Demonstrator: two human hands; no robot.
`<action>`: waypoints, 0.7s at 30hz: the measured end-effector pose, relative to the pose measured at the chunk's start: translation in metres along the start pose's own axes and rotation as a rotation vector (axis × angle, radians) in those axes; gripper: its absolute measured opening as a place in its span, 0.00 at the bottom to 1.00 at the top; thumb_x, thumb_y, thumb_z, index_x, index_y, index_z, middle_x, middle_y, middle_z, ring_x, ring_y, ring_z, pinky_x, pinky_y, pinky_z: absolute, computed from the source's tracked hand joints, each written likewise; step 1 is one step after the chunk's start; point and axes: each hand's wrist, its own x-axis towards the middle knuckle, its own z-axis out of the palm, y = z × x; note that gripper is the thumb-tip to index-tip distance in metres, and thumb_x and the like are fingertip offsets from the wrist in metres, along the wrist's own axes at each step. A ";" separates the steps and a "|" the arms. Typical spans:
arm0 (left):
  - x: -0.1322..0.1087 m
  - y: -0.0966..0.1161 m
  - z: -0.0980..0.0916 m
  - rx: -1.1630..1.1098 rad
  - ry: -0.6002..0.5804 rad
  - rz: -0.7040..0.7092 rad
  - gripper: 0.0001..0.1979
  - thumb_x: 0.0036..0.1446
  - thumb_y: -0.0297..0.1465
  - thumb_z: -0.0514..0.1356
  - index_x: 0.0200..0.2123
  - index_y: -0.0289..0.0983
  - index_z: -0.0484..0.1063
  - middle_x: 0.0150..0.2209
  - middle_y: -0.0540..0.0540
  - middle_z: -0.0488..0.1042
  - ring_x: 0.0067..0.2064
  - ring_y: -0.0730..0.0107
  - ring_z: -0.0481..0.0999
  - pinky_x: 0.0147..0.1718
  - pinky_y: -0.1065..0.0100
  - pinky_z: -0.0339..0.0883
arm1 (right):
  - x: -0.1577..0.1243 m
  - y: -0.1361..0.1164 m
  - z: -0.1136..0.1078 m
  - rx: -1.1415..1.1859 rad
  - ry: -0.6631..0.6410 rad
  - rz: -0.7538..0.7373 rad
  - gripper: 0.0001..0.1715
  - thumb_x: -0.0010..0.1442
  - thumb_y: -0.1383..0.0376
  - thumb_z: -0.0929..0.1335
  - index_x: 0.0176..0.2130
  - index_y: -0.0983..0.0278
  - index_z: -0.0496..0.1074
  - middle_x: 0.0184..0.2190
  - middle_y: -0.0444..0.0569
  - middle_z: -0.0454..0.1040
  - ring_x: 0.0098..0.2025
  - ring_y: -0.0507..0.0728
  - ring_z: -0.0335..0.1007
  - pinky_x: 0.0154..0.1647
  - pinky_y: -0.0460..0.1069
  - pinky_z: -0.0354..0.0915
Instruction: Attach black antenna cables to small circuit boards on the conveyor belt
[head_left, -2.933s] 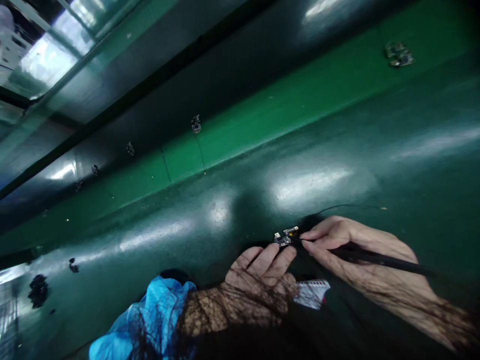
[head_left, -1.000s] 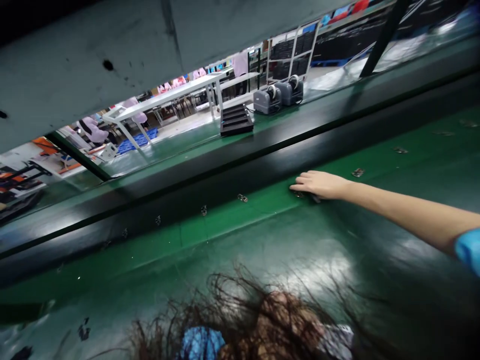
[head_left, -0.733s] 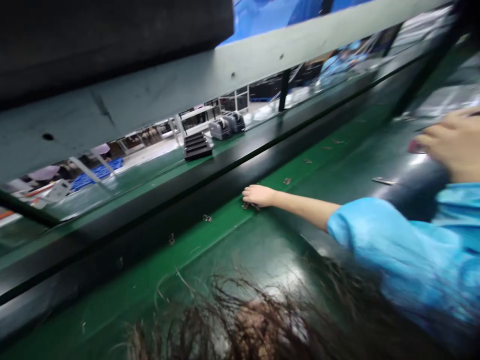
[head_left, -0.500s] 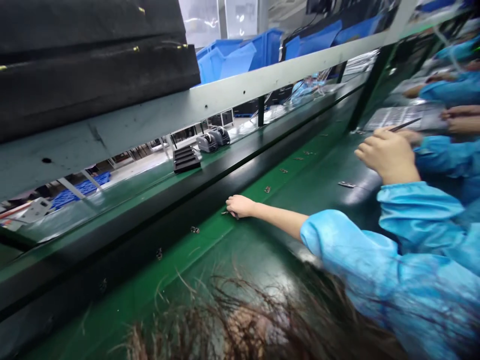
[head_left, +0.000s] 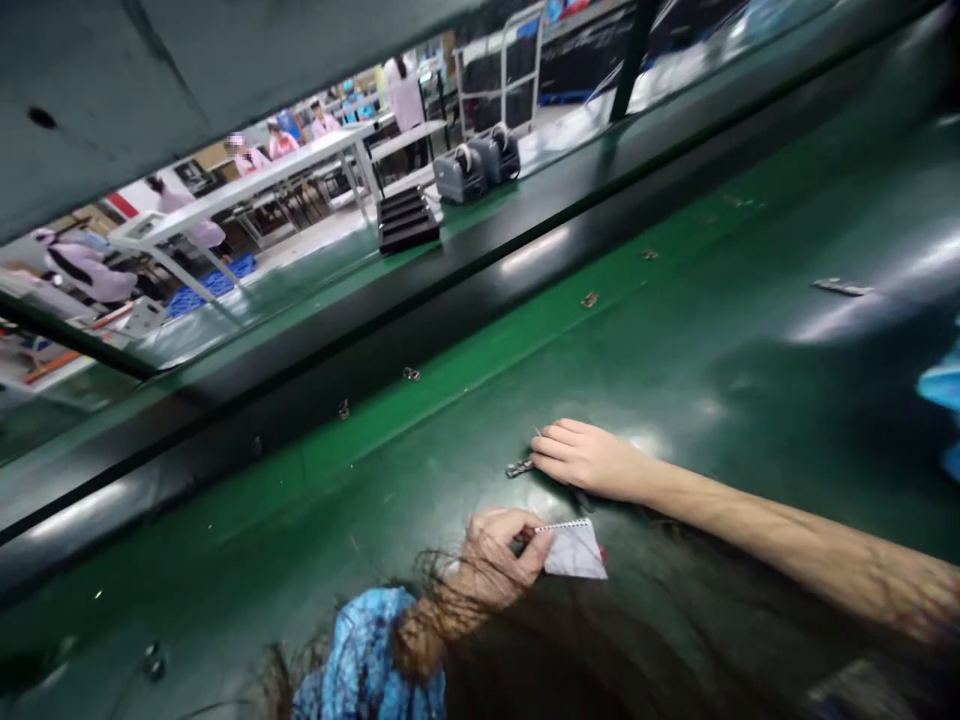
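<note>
My left hand (head_left: 499,555) pinches a small white sheet (head_left: 574,548) between thumb and fingers. One edge of the sheet is toothed, and I cannot tell whether it is paper or cloth. A bit of red shows at its right side. Just above and to the right, my right hand (head_left: 581,458) rests low over the dark green work surface, fingers closed on a small metal part (head_left: 519,467) that sticks out past the fingertips. Something thin and dark lies under the palm, too hidden to name. Loose hair covers part of the left wrist.
Several small metal parts, one of them here (head_left: 411,374), lie along the bright green belt (head_left: 480,365). A slim metal piece (head_left: 844,288) lies to the right. Behind the black rail stand a black stepped tray (head_left: 407,220) and grey tape dispensers (head_left: 480,168). A blue sleeve (head_left: 941,385) shows at right.
My right hand has drawn back from the belt to the near surface with a metal part. My left hand with the white sheet has come into view. The view has turned left and down.
</note>
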 end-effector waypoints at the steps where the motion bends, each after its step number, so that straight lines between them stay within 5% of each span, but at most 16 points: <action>1: -0.001 -0.001 -0.001 -0.001 0.001 -0.018 0.15 0.61 0.49 0.73 0.27 0.48 0.84 0.28 0.43 0.87 0.33 0.47 0.86 0.43 0.46 0.85 | -0.004 -0.005 -0.001 0.039 0.028 0.006 0.03 0.79 0.66 0.75 0.50 0.63 0.83 0.42 0.47 0.85 0.41 0.56 0.81 0.43 0.53 0.78; 4: -0.001 0.003 -0.005 -0.002 0.030 -0.078 0.11 0.58 0.44 0.72 0.28 0.47 0.86 0.28 0.43 0.87 0.32 0.48 0.87 0.42 0.48 0.83 | -0.011 -0.013 -0.008 0.169 0.111 0.079 0.11 0.79 0.70 0.70 0.51 0.62 0.85 0.40 0.51 0.87 0.39 0.58 0.78 0.39 0.53 0.73; 9: -0.002 0.017 -0.010 -0.049 0.083 -0.196 0.12 0.60 0.42 0.70 0.29 0.43 0.86 0.28 0.45 0.86 0.31 0.56 0.84 0.39 0.58 0.80 | -0.023 -0.036 -0.027 0.420 0.264 0.392 0.16 0.83 0.61 0.68 0.61 0.57 0.83 0.46 0.55 0.89 0.46 0.63 0.86 0.48 0.58 0.82; 11: -0.003 0.021 -0.010 -0.095 0.084 -0.241 0.12 0.59 0.43 0.72 0.29 0.42 0.86 0.28 0.45 0.86 0.30 0.58 0.83 0.36 0.60 0.79 | -0.023 -0.050 -0.034 0.556 0.247 0.492 0.17 0.83 0.55 0.70 0.64 0.53 0.82 0.45 0.52 0.90 0.44 0.63 0.88 0.45 0.57 0.85; 15: -0.002 0.024 -0.006 -0.182 0.099 -0.330 0.15 0.60 0.46 0.74 0.31 0.40 0.86 0.27 0.44 0.84 0.30 0.60 0.81 0.32 0.63 0.75 | -0.015 -0.071 -0.041 0.827 0.180 0.642 0.12 0.81 0.48 0.73 0.55 0.48 0.84 0.34 0.42 0.87 0.29 0.58 0.85 0.29 0.50 0.81; 21: -0.004 0.023 0.000 -0.237 0.264 -0.365 0.17 0.52 0.43 0.77 0.39 0.42 0.80 0.35 0.47 0.82 0.37 0.61 0.80 0.42 0.61 0.78 | -0.007 -0.080 -0.040 0.986 0.250 0.855 0.16 0.78 0.42 0.75 0.46 0.46 0.88 0.33 0.44 0.90 0.30 0.61 0.88 0.27 0.51 0.83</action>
